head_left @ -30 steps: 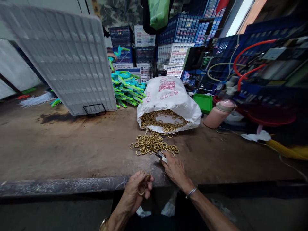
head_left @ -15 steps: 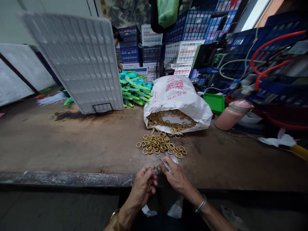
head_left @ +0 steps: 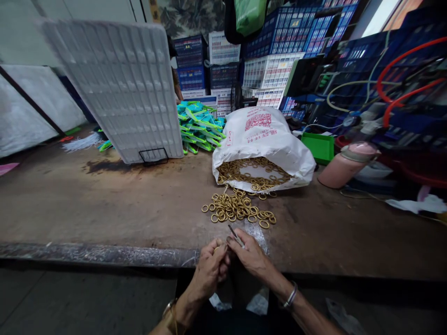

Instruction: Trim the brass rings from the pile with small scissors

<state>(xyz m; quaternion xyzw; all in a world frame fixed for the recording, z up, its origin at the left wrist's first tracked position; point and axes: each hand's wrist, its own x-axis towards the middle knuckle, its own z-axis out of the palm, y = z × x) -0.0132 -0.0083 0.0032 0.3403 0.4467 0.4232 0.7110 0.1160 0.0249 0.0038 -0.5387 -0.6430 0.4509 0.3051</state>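
Note:
Over the table's front edge, my left hand (head_left: 209, 265) is closed, its thumb and index finger pinched on a brass-coloured ring (head_left: 216, 249) that shows only in part. My right hand (head_left: 253, 255) is closed around a thin metal blade (head_left: 236, 235), whose narrow tip points up and left past the fingers. Fingertips of both hands meet or nearly meet at the ring. Just beyond them lies a loose pile of brass-coloured rings (head_left: 232, 207). Behind the pile, a white sack (head_left: 263, 132) lies on its side, its mouth facing me with many more rings inside.
A ribbed white panel (head_left: 118, 93) stands in a black wire stand (head_left: 153, 157) at left, partly hiding a person. Green and turquoise pieces (head_left: 199, 128) are heaped beside it. To the right are a green tray (head_left: 317, 148) and a pink bottle (head_left: 347, 165). Stacked crates (head_left: 272, 70) fill the back.
My hands have drawn together. The ring, seen earlier at my right fingertips, is now pinched in my left hand. The blade now points up more visibly. The view has shifted slightly.

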